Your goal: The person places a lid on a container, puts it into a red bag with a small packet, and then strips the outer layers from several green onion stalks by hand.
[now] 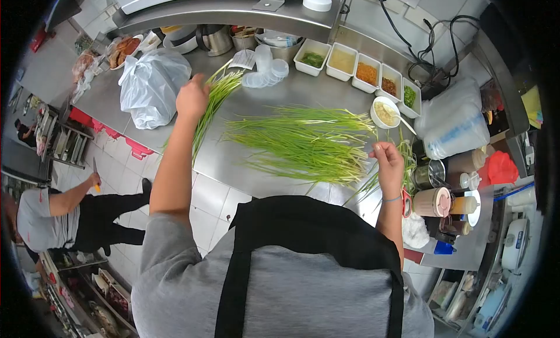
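Note:
My left hand [193, 98] is curled over the upper left of the counter, beside a narrow bunch of green chives [217, 98]. Its fingertips are blurred, and what they hold is hidden. A wide pile of long chives [309, 142] lies spread on the steel counter [256, 98], pale ends mostly to the right. At that right end my right hand [388, 160] pinches with thumb and finger; anything between them is too small to name. More loose chives [406, 154] lie beside and beyond this hand.
A tied white plastic bag [153, 84] stands at the left. Clear plastic lids [267, 69] lie at the back. White tubs of chopped ingredients [366, 73] and a small bowl [385, 112] line the back right. Bottles and jars [433, 202] crowd the right. Another person [70, 212] holds a knife at far left.

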### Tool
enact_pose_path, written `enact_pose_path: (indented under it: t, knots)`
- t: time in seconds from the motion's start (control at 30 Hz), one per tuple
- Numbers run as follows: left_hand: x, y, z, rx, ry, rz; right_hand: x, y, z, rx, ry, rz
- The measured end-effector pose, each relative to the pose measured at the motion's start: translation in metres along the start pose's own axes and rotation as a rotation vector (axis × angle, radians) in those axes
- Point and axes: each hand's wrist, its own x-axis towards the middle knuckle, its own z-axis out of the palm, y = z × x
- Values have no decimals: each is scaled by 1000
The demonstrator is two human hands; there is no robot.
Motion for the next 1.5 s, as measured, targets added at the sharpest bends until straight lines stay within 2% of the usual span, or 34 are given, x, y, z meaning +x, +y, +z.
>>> enact_pose_path:
  t: [0.07,0.2,0.27,0.37,0.43,0.47,0.53,0.63,0.73,0.77,0.83,0.93,1.07,1.17,1.27,1.37,1.5]
  knots:
    - [17,-35,42,107,-59,-50,-2,-2,-1,-8,-4,3]
    - [-3,-19,47,188,-296,-156,-3,14,-31,-155,0,80]
    - [-11,-9,56,157,-167,-30,-6,7,-32,-166,16,150]
    - [-27,22,63,53,58,242,-8,8,-25,-187,-34,-32]
    - [-38,44,74,-67,175,456,-5,4,-18,-365,-64,-93]
    - [-53,78,52,-203,70,529,-3,10,-17,-476,-95,-106]
    - [-79,111,64,-275,42,698,3,27,-15,-678,-122,-179]
    - [-124,168,55,-318,-207,924,8,43,-10,-889,-98,-132]
    - [-160,206,62,-348,-316,1116,14,58,-11,-938,-124,-288]
    - [-166,211,64,-344,-343,1165,15,56,-13,-826,-102,-169]
    - [-163,209,74,-196,-427,1041,16,30,-12,-598,-56,66]
    - [-147,195,77,-110,-494,890,27,25,-29,-418,41,39]
    - [-128,163,70,-102,-499,778,36,26,-40,-255,20,42]
    - [-120,139,55,-254,-346,757,37,25,-43,-327,-22,64]
    - [-114,148,41,-490,-141,697,37,1,-39,3,-10,90]
    - [-106,172,26,-613,-82,732,37,-41,-26,275,73,-11]
    - [-107,219,-2,-717,-91,827,30,-83,-22,415,79,-160]
